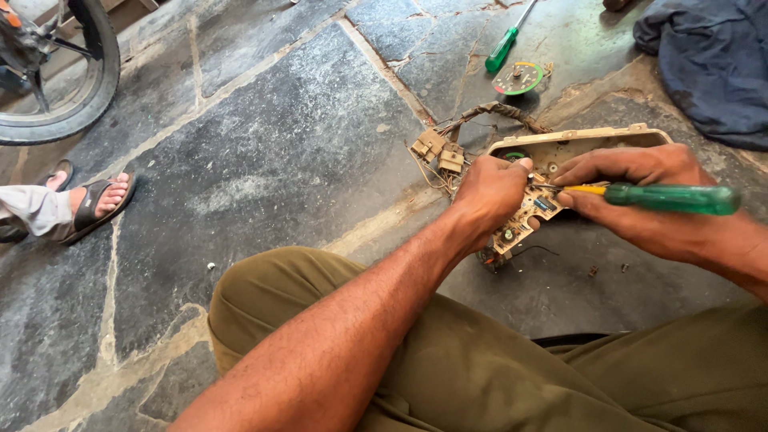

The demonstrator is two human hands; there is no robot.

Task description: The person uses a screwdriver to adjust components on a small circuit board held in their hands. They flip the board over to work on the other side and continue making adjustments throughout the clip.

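Note:
My left hand (490, 196) grips a beige circuit board (524, 220) that sits against a cream plastic instrument housing (576, 144) on the stone floor. In my right hand (640, 192) is a screwdriver with a green handle (672, 198) and a yellow collar, its tip pointing left onto the board. A wiring loom with beige plug connectors (438, 150) trails from the housing's left side.
A second green screwdriver (504, 46) and a round dial face (518, 78) lie farther off. A dark blue cloth (712, 64) is at the top right. A wheel (64, 80) stands at the top left, beside another person's sandalled foot (100, 200). Small screws (594, 270) lie near my knee.

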